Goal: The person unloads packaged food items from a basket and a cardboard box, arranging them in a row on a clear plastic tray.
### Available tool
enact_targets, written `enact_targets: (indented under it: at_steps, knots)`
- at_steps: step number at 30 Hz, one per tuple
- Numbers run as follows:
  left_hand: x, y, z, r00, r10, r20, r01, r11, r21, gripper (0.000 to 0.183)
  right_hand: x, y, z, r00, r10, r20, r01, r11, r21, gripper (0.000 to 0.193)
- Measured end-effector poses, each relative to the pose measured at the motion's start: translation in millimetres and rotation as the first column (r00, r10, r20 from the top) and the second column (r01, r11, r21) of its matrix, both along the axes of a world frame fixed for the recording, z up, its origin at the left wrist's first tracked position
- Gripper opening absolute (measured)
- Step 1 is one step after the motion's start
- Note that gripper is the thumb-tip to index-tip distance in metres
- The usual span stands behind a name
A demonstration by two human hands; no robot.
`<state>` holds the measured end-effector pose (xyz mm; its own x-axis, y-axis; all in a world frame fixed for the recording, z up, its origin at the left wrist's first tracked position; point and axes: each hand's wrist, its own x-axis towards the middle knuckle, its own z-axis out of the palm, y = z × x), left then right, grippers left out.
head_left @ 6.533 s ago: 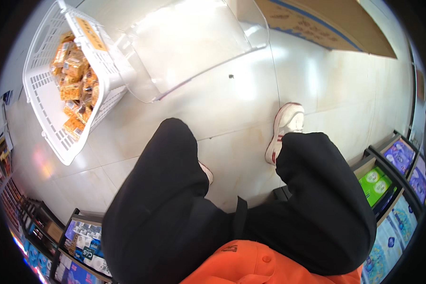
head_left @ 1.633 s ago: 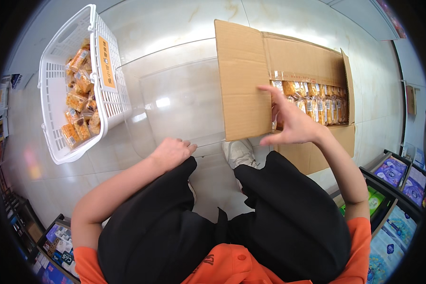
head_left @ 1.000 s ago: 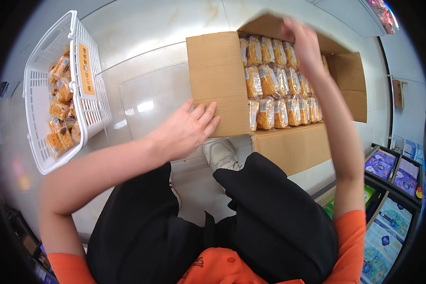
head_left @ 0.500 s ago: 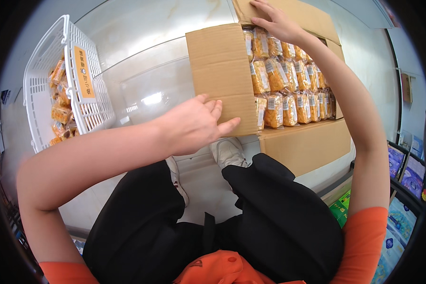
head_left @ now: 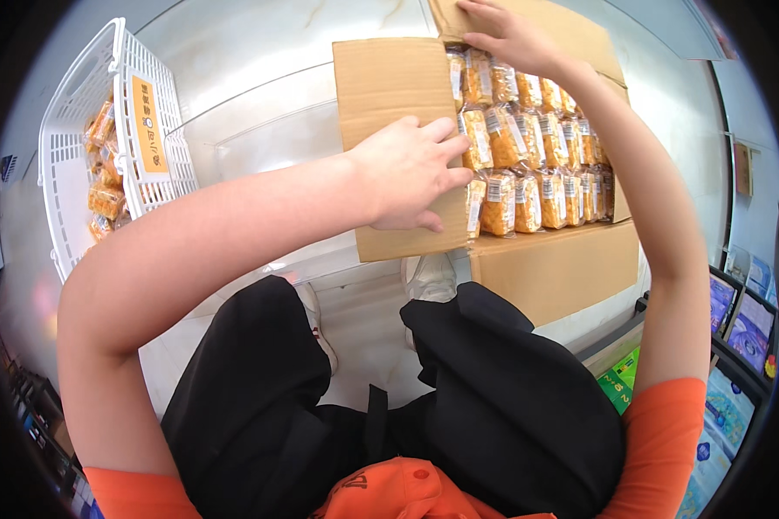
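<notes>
An open cardboard box [head_left: 571, 275] is filled with rows of clear-wrapped, orange-yellow snack packs [head_left: 504, 134]. My left hand [head_left: 414, 171] lies over the box's left flap [head_left: 385, 86], its fingers spread and the tips by the leftmost packs; nothing is held in it. At the far side, my right hand [head_left: 512, 39] rests with stretched fingers at the far flap [head_left: 571, 26], its palm above the back row of packs. That hand is open too. Whether the left fingertips touch a pack cannot be made out.
To the left stands a white plastic basket [head_left: 160, 104] with an orange label, holding several similar wrapped snacks [head_left: 106, 199]. My two shoes [head_left: 430, 278] are on the pale floor near the box. Shelves with purple and blue packages [head_left: 750, 329] are at the right edge.
My left hand has moved right and up across the left flap toward the packs, and its fingers have spread. The right hand stays nearly in place at the far flap.
</notes>
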<state>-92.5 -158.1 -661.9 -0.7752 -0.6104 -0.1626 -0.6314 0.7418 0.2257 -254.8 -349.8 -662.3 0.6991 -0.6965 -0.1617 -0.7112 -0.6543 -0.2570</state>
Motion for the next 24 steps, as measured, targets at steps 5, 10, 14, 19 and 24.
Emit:
enact_targets:
  at_steps: [5,10,14,19,24]
  knots:
    - [2.5,1.2,-6.8,0.998,0.013,-0.061,-0.013,1.000,0.010,0.058,-4.3,14.8,7.9,0.999,0.017,0.050,-0.016,1.000,-0.020,0.052]
    - [0.5,-3.5,-0.6,1.000,0.013,-0.025,-0.012,0.998,0.062,0.057,-16.2,19.0,21.4,0.996,0.082,0.035,-0.081,0.996,-0.029,0.050]
    - [-1.8,-1.6,0.1,0.999,0.012,-0.030,-0.012,1.000,0.014,0.056,-19.5,10.5,16.8,0.996,0.082,0.046,-0.081,0.997,-0.014,0.049]
    - [-0.2,-1.3,-1.3,0.998,0.031,-0.057,-0.031,1.000,0.002,0.056,-26.0,20.0,2.8,0.996,0.092,-0.013,-0.093,0.983,-0.156,0.047]
    - [0.9,5.0,-2.0,0.995,0.066,-0.069,-0.066,0.998,-0.003,0.058,-50.0,29.7,-6.5,0.997,0.073,0.021,-0.069,0.985,-0.155,0.047]
